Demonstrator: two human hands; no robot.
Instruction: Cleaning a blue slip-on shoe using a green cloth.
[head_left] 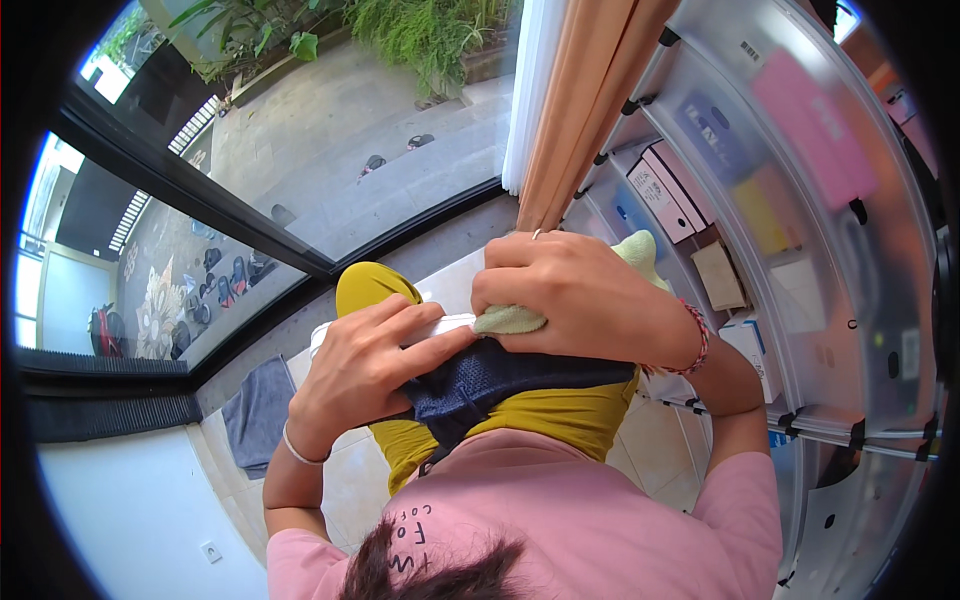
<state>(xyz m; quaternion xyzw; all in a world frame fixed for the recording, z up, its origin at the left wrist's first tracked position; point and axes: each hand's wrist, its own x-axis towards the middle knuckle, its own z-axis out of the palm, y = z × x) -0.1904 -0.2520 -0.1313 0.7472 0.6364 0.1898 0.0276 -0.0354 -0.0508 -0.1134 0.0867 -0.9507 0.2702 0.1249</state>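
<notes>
Holding a dark blue knit item across the lap, at the centre of the dial, the person works with both hands on its white edge; the left hand is at nine o'clock, fingers bent over the edge and thumb extended toward three, clamping the item; the right hand, at one o'clock, has its fingers curled and gathered, pinching a pale green cloth whose near end touches the white edge just beside the left thumb; further pale green fabric emerges beyond the right knuckles at two o'clock; the undersides of both hands are hidden, so I cannot tell how the palms bear; a light band is noted on the left wrist, a braided multicoloured bracelet on the right; mustard trousers lie beneath the item, a pink shirt at six; surroundings recorded: orange-brown curtain at one o'clock, clear-fronted shelving at three with a white box file at two, black window frame at ten, footwear outside the glass at nine, grey towel on the floor at eight
</notes>
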